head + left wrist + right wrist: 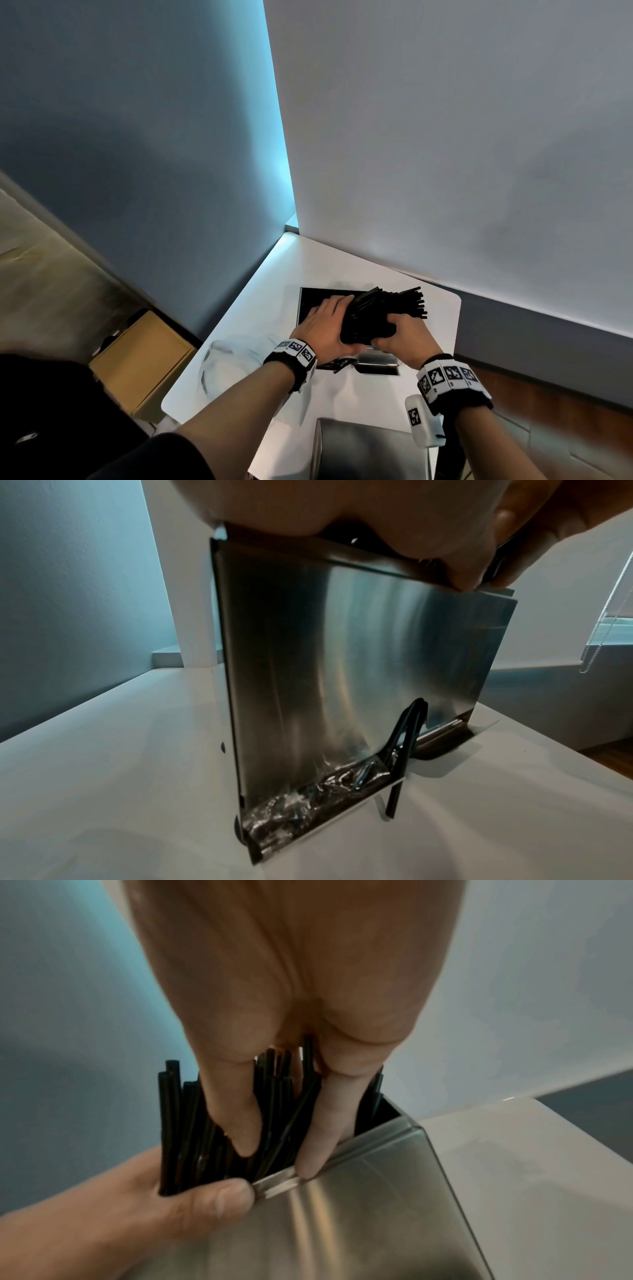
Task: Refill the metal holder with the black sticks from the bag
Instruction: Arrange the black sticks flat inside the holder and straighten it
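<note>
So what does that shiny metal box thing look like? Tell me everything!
The metal holder is a tall, flat box of brushed, shiny steel, open at the top, standing upright on the white table. Black sticks poke out of its top. A low open tray at its foot holds crinkly wrapping and one bent stick. The left hand and the right hand both touch its top rim.

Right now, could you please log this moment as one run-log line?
step: loading | black sticks: partly in metal holder, ends protruding | left hand: grips sticks at rim | right hand: fingers among sticks
</note>
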